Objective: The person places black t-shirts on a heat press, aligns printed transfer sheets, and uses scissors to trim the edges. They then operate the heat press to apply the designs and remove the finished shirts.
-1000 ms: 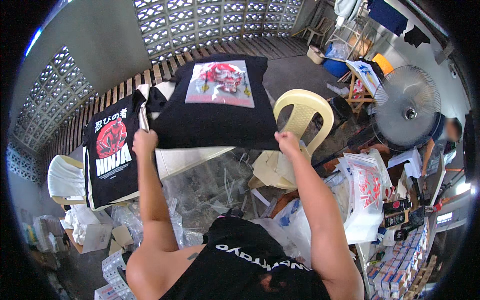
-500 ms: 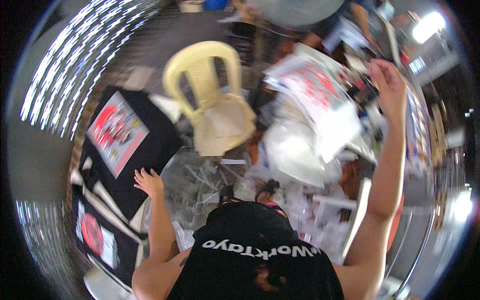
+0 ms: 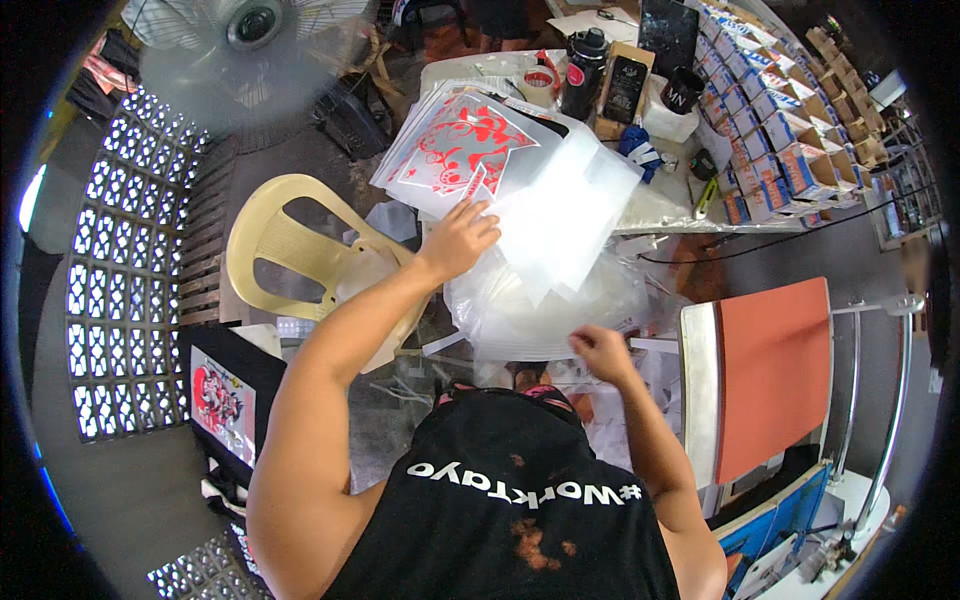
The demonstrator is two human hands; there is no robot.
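My left hand [image 3: 462,238] rests with slightly bent, separated fingers on a stack of translucent sheets [image 3: 555,205], beside the top sheet with red artwork [image 3: 440,140]. Lower down, my right hand [image 3: 598,352] has curled fingers at the lower edge of a pile of clear plastic [image 3: 530,310]; whatever is between them is too small to make out. At the left, a black shirt [image 3: 250,370] carries a sheet with a red and white print.
A cream plastic chair [image 3: 255,220] stands left of the sheets, a fan [image 3: 255,30] beyond it. Bottles, tape and tools crowd the table [image 3: 700,220], beside stacked small boxes [image 3: 780,150]. A press with an orange pad [image 3: 770,380] stands at the right, near a cable.
I have turned rightward, away from the black shirts. My left hand has left them and moved onto the sheets; my right hand has dropped from its raised position and curled.
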